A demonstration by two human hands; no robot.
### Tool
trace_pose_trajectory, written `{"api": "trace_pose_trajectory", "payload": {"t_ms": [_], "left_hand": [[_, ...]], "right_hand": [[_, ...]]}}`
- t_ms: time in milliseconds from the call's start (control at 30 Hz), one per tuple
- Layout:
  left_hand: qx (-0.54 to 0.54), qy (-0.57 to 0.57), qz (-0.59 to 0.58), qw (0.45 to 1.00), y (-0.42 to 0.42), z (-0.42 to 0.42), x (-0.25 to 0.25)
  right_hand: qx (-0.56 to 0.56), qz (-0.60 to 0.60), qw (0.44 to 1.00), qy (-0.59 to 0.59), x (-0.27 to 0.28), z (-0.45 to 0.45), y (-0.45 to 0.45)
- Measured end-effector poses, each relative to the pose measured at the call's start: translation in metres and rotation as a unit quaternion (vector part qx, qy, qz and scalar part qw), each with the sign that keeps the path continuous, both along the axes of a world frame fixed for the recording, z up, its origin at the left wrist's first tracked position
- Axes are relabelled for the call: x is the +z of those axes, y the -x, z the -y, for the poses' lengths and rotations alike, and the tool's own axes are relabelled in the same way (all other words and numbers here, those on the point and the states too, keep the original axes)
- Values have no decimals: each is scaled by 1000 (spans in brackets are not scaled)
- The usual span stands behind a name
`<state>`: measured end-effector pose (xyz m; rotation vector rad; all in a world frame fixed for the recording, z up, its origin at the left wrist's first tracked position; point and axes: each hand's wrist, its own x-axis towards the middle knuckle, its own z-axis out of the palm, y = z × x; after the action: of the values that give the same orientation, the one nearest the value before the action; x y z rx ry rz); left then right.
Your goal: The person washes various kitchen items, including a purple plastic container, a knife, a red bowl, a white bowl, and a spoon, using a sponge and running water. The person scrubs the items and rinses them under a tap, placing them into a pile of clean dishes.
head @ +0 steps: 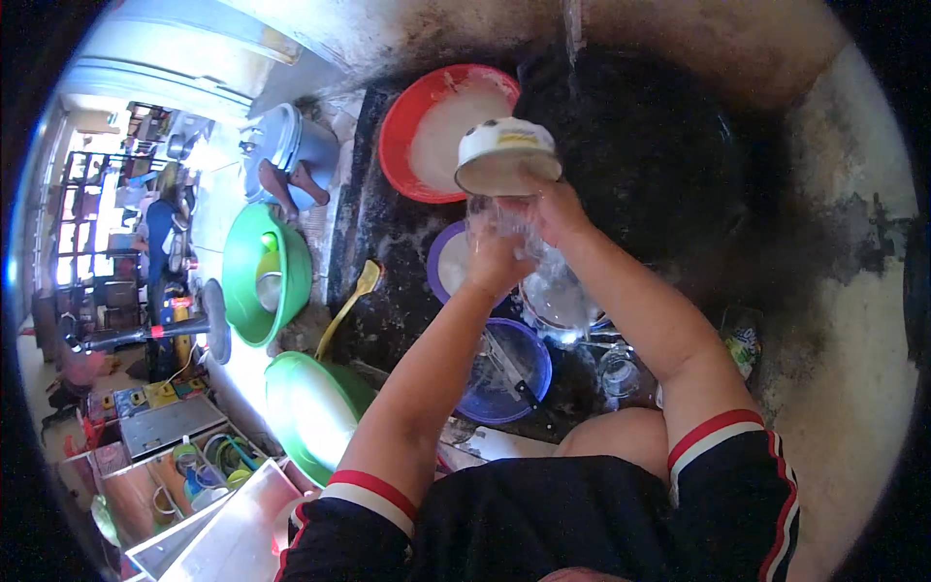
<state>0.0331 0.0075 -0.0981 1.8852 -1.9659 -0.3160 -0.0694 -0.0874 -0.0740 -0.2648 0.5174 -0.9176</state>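
My right hand [550, 209] grips a white enamel-like bowl [502, 145] with coloured marks by its rim. The bowl is tilted with its mouth towards me. Water runs down below it over my left hand [500, 253], whose fingers are blurred by the splash. Behind the bowl stands a red basin [396, 145] of cloudy water. A purple-rimmed basin [434, 269] of cloudy liquid is partly hidden by my left hand. Under my forearms are a wet, foamy dish [556, 295] and a blue-purple basin [534, 349] with a black-handled knife [520, 384] across it.
A yellow long-handled utensil [349, 302] lies on the dark wet floor [393, 240]. Left of it are two green basins [297, 291] and a lidded grey bucket [291, 138]. A clear glass [620, 375] stands near my knee. Crates of mugs [138, 480] fill the lower left.
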Motion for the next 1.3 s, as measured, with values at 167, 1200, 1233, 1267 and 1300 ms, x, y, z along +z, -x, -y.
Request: {"api": "trace_pose_trajectory", "payload": {"t_ms": [167,1200,1233,1267,1300], "left_hand": [[-34,-282,117,952,-21,0,4],[-49,-124,-276,952,-138,-87,132],[-30,-141,-286,947,-153,-86,134],[-9,-158,-295,942,-170,-87,137],[11,-146,-311,939,-189,-90,140]], "right_hand": [[91,1,969,228,24,-17,-14],[-81,-326,939,-71,7,-99,-86],[-61,-403,911,-65,4,-94,-86],[-39,-478,876,-59,2,-90,-86],[-25,-475,879,-33,5,-86,-83]]}}
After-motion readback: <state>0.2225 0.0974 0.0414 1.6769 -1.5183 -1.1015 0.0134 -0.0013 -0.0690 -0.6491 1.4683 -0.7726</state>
